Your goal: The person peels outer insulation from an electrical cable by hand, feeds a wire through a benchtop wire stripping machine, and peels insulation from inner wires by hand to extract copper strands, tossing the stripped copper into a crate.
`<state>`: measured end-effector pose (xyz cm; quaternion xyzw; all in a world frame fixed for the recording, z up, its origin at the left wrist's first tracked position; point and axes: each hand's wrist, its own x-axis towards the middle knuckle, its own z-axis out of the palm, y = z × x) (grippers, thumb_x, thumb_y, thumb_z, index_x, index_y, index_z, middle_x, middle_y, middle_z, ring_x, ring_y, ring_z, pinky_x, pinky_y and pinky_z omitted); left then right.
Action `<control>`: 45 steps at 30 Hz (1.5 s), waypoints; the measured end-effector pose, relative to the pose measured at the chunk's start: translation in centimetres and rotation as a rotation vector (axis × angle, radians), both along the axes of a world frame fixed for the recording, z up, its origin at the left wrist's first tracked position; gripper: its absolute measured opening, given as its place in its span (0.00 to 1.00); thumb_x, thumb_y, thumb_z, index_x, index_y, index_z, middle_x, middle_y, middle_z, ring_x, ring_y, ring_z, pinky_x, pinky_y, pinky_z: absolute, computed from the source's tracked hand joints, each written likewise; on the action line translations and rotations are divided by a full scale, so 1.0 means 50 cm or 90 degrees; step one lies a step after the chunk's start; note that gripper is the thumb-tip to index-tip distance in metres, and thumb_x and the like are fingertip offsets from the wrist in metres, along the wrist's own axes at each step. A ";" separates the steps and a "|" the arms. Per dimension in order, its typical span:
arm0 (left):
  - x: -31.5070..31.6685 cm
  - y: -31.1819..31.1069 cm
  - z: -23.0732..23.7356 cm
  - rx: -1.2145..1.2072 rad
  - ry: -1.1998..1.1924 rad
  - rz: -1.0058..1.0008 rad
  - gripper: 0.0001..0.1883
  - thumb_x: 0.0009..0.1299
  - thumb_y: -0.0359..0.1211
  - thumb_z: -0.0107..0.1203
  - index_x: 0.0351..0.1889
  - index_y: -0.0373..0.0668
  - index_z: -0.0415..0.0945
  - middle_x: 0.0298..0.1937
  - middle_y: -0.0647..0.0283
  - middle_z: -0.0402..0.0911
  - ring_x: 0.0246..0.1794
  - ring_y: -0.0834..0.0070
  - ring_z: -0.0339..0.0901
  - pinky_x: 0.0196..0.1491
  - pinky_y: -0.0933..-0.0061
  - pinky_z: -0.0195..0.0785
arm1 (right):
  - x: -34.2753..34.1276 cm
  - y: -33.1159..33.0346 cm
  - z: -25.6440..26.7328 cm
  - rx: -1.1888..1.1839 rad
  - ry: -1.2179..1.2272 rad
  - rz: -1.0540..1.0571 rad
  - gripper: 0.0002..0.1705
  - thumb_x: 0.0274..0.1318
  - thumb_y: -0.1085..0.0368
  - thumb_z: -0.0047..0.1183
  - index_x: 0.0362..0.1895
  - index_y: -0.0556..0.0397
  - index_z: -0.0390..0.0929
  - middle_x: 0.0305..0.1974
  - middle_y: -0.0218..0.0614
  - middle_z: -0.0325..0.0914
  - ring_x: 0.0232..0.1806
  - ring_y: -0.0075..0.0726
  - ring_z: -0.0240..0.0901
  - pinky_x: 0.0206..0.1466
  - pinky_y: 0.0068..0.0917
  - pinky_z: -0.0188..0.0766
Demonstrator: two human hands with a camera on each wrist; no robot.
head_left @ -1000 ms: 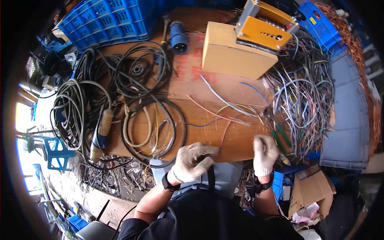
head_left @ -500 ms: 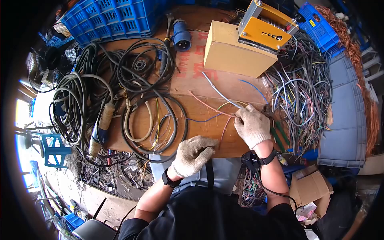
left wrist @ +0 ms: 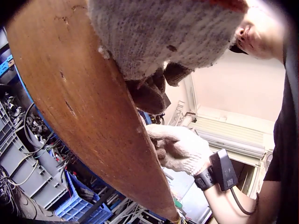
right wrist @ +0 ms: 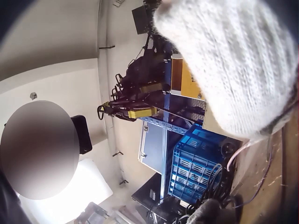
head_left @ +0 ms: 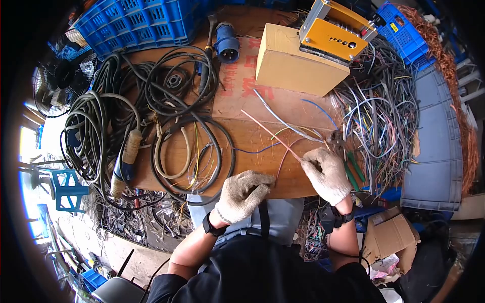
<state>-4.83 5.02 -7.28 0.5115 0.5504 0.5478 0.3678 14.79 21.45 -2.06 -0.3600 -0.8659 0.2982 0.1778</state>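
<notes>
My gloved right hand [head_left: 326,174] pinches the lower end of a pink wire [head_left: 270,132], whose far end slants up and left over the wooden table. In the right wrist view the pink wire [right wrist: 237,155] shows below the white glove [right wrist: 233,60]. At the table's front edge, my gloved left hand [head_left: 242,196] has curled fingers, with the end of a thin reddish wire [head_left: 286,155] at its thumb and fingertip. The glove hides most of that grip in the left wrist view. Beyond the hands lie a grey-white wire [head_left: 283,118] and a blue wire [head_left: 252,151].
Coils of black cable [head_left: 177,91] cover the table's left side. A yellow machine [head_left: 336,40] stands on a cardboard box [head_left: 298,63] at the back. To the right lie green-handled pliers [head_left: 353,169] and a heap of wire scraps [head_left: 384,116]. A blue crate [head_left: 136,25] stands back left.
My right hand reached forward and left to the wires, then drew back right with the pink wire, which has turned and shifted toward me. The left hand has stayed nearly in place.
</notes>
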 end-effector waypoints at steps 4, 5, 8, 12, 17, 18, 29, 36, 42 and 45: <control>0.002 0.001 -0.002 0.011 0.006 0.003 0.11 0.70 0.29 0.58 0.48 0.37 0.83 0.37 0.53 0.84 0.35 0.61 0.83 0.40 0.66 0.76 | 0.007 -0.013 0.008 -0.040 0.020 -0.024 0.06 0.57 0.66 0.61 0.37 0.53 0.82 0.33 0.40 0.80 0.33 0.44 0.79 0.37 0.36 0.73; 0.003 0.002 -0.002 0.018 0.001 0.008 0.11 0.71 0.29 0.58 0.48 0.37 0.83 0.37 0.53 0.84 0.35 0.62 0.83 0.39 0.66 0.75 | 0.008 -0.015 0.010 -0.041 0.019 -0.026 0.06 0.57 0.66 0.61 0.37 0.53 0.82 0.32 0.40 0.79 0.33 0.42 0.79 0.37 0.36 0.74; 0.003 0.003 -0.005 0.024 0.010 0.011 0.11 0.71 0.29 0.58 0.48 0.37 0.83 0.37 0.53 0.84 0.35 0.62 0.83 0.39 0.66 0.75 | 0.007 -0.021 0.010 -0.037 0.016 -0.027 0.06 0.57 0.65 0.62 0.37 0.53 0.82 0.32 0.38 0.79 0.31 0.40 0.79 0.36 0.34 0.74; 0.001 0.003 0.004 0.002 0.019 -0.003 0.11 0.71 0.29 0.58 0.48 0.37 0.83 0.37 0.54 0.84 0.35 0.61 0.83 0.40 0.65 0.75 | 0.002 -0.020 0.002 -0.017 -0.003 -0.026 0.07 0.56 0.66 0.63 0.38 0.52 0.82 0.31 0.37 0.80 0.29 0.39 0.78 0.35 0.32 0.74; 0.003 0.004 0.004 0.024 0.025 0.004 0.11 0.71 0.29 0.57 0.48 0.37 0.83 0.38 0.53 0.85 0.37 0.61 0.83 0.41 0.65 0.76 | -0.016 -0.012 0.020 -0.099 -0.037 -0.035 0.09 0.58 0.66 0.63 0.42 0.53 0.83 0.26 0.33 0.78 0.26 0.29 0.76 0.32 0.27 0.72; 0.001 0.004 0.004 0.024 0.025 0.004 0.11 0.71 0.29 0.57 0.48 0.37 0.83 0.38 0.53 0.85 0.37 0.61 0.83 0.41 0.65 0.76 | -0.017 -0.005 0.016 -0.098 -0.037 -0.035 0.09 0.58 0.66 0.63 0.42 0.53 0.83 0.26 0.33 0.78 0.26 0.29 0.76 0.32 0.27 0.72; 0.011 0.005 0.008 0.016 0.014 0.034 0.09 0.67 0.29 0.59 0.43 0.37 0.84 0.38 0.51 0.85 0.37 0.59 0.84 0.40 0.66 0.75 | -0.069 0.112 -0.009 0.077 -0.116 -0.036 0.11 0.59 0.55 0.60 0.38 0.47 0.83 0.36 0.37 0.84 0.40 0.48 0.81 0.44 0.41 0.77; 0.012 0.003 0.000 0.027 0.014 0.038 0.09 0.67 0.29 0.59 0.43 0.37 0.84 0.39 0.51 0.85 0.36 0.60 0.84 0.40 0.66 0.75 | -0.117 0.110 -0.035 0.157 -0.224 -0.034 0.10 0.60 0.53 0.58 0.38 0.42 0.82 0.40 0.36 0.82 0.45 0.50 0.81 0.48 0.46 0.76; 0.009 0.003 0.003 0.028 0.012 0.031 0.09 0.68 0.29 0.59 0.44 0.37 0.84 0.39 0.51 0.85 0.35 0.60 0.84 0.39 0.66 0.76 | -0.105 0.106 -0.031 0.163 -0.118 -0.044 0.08 0.59 0.55 0.59 0.36 0.42 0.82 0.39 0.36 0.83 0.41 0.51 0.81 0.44 0.46 0.77; 0.007 0.003 0.002 0.027 0.020 0.025 0.10 0.68 0.29 0.59 0.45 0.38 0.84 0.39 0.51 0.85 0.35 0.59 0.84 0.39 0.65 0.76 | -0.090 0.071 0.005 0.185 -0.084 -0.037 0.06 0.56 0.57 0.61 0.32 0.42 0.82 0.34 0.35 0.83 0.35 0.49 0.82 0.39 0.43 0.78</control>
